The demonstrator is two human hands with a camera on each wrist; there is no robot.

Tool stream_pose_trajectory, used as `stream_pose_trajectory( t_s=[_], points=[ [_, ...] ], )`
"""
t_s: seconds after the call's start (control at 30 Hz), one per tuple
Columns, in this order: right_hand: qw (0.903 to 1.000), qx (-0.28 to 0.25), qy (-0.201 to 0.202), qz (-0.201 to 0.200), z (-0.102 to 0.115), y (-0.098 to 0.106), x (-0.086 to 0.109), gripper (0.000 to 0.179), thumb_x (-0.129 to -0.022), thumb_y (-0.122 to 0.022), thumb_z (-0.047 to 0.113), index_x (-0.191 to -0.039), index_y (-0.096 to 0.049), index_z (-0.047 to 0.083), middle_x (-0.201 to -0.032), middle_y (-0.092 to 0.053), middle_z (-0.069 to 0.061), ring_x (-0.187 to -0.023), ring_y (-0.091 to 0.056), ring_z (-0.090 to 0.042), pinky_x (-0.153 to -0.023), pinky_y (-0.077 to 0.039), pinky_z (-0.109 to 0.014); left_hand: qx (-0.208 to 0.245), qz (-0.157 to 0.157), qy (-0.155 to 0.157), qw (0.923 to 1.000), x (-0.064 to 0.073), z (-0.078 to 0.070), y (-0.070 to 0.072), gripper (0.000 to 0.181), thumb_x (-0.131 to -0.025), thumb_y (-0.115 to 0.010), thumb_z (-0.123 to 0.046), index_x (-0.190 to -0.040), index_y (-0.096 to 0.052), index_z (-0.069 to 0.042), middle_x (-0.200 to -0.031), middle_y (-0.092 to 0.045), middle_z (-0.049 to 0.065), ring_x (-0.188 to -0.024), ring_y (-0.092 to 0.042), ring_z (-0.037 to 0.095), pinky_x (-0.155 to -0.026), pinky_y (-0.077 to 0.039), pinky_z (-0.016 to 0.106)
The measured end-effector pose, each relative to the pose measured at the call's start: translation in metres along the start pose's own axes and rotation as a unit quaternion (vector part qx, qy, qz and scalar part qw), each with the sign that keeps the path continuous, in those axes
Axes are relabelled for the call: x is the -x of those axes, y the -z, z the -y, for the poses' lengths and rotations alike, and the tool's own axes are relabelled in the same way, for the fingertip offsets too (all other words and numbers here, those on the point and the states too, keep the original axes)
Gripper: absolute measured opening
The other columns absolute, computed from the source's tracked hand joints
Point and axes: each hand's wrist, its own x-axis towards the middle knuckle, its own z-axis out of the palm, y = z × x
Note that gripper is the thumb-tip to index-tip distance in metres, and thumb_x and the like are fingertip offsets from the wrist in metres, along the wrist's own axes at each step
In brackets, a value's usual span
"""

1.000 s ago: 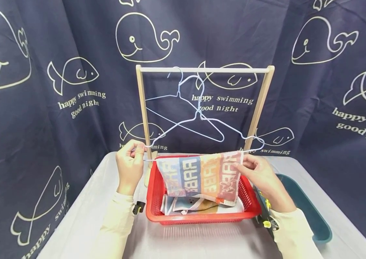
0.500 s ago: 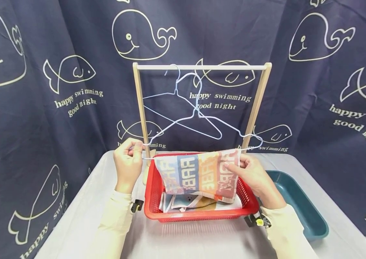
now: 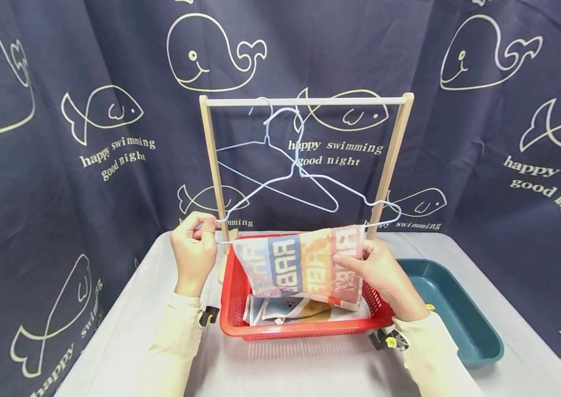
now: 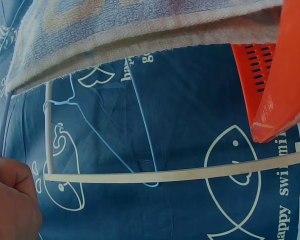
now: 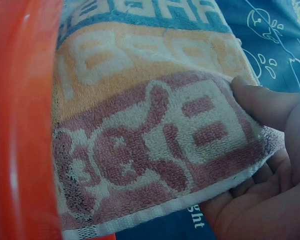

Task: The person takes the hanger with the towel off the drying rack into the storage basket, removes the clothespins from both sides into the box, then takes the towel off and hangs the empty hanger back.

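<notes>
A light-blue wire hanger (image 3: 332, 179) is held up over the red basket. My left hand (image 3: 193, 251) grips its left end. Folded over the hanger's bottom bar hangs a small terry towel (image 3: 285, 264) with blue, orange and dusty-pink bands and pale lettering. Near the towel's right edge my right hand (image 3: 381, 273) pinches the cloth, thumb in front and fingers behind. In the right wrist view the thumb presses the towel (image 5: 190, 125) close to its edge. The left wrist view shows the towel's hem (image 4: 140, 37) from behind and part of my left hand (image 4: 12, 200).
A wooden rack (image 3: 391, 160) with a pale top rail (image 3: 340, 101) stands behind, and a second blue hanger (image 3: 240, 146) hangs from it. Below is the red basket (image 3: 305, 330) with more cloths (image 3: 280, 309) inside. A teal tray (image 3: 479, 331) sits at the right.
My right hand has shifted slightly left along the towel, and its thumb now lies farther in on the pink band. The left hand keeps its grip on the hanger; the view has drifted slightly.
</notes>
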Motion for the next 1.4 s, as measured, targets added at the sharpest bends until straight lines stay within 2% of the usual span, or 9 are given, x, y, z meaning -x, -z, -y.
stream_pose_trajectory(
  t_s=[0.1, 0.2, 0.37, 0.67, 0.83, 0.97, 1.1, 1.2, 1.4],
  points=[
    [0.9999, -0.002, -0.005, 0.012, -0.001, -0.002, 0.0, 0.03, -0.087, -0.084, 0.02, -0.106, -0.076, -0.001, -0.089, -0.076, -0.008, -0.082, -0.069, -0.019, -0.073, -0.058, -0.033, -0.007, -0.007, 0.004, 0.9999, 0.0, -0.002, 0.0, 0.018, -0.095, -0.066, 0.002, -0.078, -0.069, 0.003, -0.067, -0.069, 0.015, -0.044, -0.04, -0.003, -0.043, -0.029, 0.014],
    [0.9997, -0.001, -0.008, 0.021, -0.001, -0.003, 0.0, 0.03, -0.088, -0.083, 0.019, -0.107, -0.075, -0.002, -0.089, -0.076, -0.008, -0.08, -0.069, -0.018, -0.072, -0.058, -0.032, -0.008, -0.009, 0.004, 0.9999, -0.001, -0.013, -0.001, 0.018, -0.095, -0.065, 0.006, -0.077, -0.068, 0.007, -0.065, -0.066, 0.017, -0.044, -0.037, -0.003, -0.043, -0.026, 0.014],
    [0.9992, 0.017, -0.008, 0.036, 0.001, -0.002, 0.0, 0.03, -0.088, -0.083, 0.021, -0.107, -0.075, -0.002, -0.088, -0.077, -0.008, -0.078, -0.071, -0.017, -0.07, -0.058, -0.031, -0.002, -0.013, 0.001, 0.9999, -0.004, -0.027, -0.001, 0.018, -0.093, -0.063, 0.008, -0.075, -0.067, 0.008, -0.061, -0.063, 0.008, -0.045, -0.034, -0.002, -0.044, -0.025, 0.015],
    [0.9968, 0.065, 0.014, 0.044, 0.0, 0.0, -0.002, 0.019, -0.088, -0.082, 0.018, -0.098, -0.077, 0.002, -0.083, -0.076, -0.006, -0.074, -0.068, -0.017, -0.065, -0.056, -0.031, -0.007, -0.023, 0.004, 0.9997, -0.008, -0.001, -0.001, 0.019, -0.095, -0.065, 0.004, -0.076, -0.069, 0.005, -0.064, -0.063, -0.004, -0.046, -0.035, -0.001, -0.044, -0.026, 0.015],
    [0.9952, 0.087, 0.011, 0.044, -0.001, -0.001, -0.001, 0.017, -0.087, -0.083, 0.019, -0.093, -0.078, 0.004, -0.081, -0.074, -0.005, -0.071, -0.063, -0.019, -0.056, -0.05, -0.03, 0.008, -0.021, 0.002, 0.9997, -0.006, 0.002, 0.001, 0.02, -0.096, -0.067, -0.002, -0.077, -0.071, 0.001, -0.067, -0.064, -0.007, -0.045, -0.035, 0.001, -0.044, -0.026, 0.016],
    [0.9934, 0.104, 0.008, 0.049, -0.001, -0.003, 0.001, 0.019, -0.087, -0.084, 0.022, -0.094, -0.078, 0.006, -0.082, -0.074, -0.003, -0.072, -0.062, -0.019, -0.054, -0.047, -0.03, 0.014, -0.022, 0.002, 0.9997, -0.004, 0.001, 0.002, 0.021, -0.097, -0.067, -0.004, -0.077, -0.071, 0.001, -0.069, -0.066, -0.005, -0.044, -0.036, 0.001, -0.043, -0.026, 0.016],
    [0.9911, 0.12, 0.027, 0.051, -0.004, -0.004, 0.001, 0.015, -0.086, -0.084, 0.019, -0.092, -0.078, 0.007, -0.079, -0.074, -0.001, -0.074, -0.062, -0.02, -0.056, -0.048, -0.03, 0.011, -0.024, 0.008, 0.9996, -0.003, 0.001, 0.003, 0.02, -0.097, -0.067, -0.003, -0.078, -0.071, 0.001, -0.069, -0.068, 0.002, -0.044, -0.037, 0.001, -0.043, -0.027, 0.017],
    [0.989, 0.133, 0.042, 0.049, -0.006, -0.005, 0.001, 0.011, -0.085, -0.084, 0.017, -0.086, -0.077, 0.008, -0.071, -0.07, 0.001, -0.069, -0.06, -0.019, -0.053, -0.045, -0.03, 0.008, -0.025, 0.012, 0.9996, -0.004, 0.002, 0.003, 0.019, -0.097, -0.067, -0.003, -0.079, -0.071, 0.001, -0.067, -0.066, 0.0, -0.045, -0.037, 0.001, -0.043, -0.027, 0.017],
    [0.98, 0.184, 0.067, 0.035, -0.007, -0.007, 0.003, 0.038, -0.082, -0.085, 0.019, -0.061, -0.054, 0.011, -0.051, -0.045, 0.005, -0.051, -0.047, -0.016, -0.045, -0.034, -0.028, 0.005, -0.031, 0.01, 0.9995, -0.004, 0.002, 0.002, 0.019, -0.097, -0.067, -0.002, -0.079, -0.071, 0.002, -0.066, -0.063, -0.01, -0.045, -0.036, 0.001, -0.043, -0.026, 0.017]
  ],
)
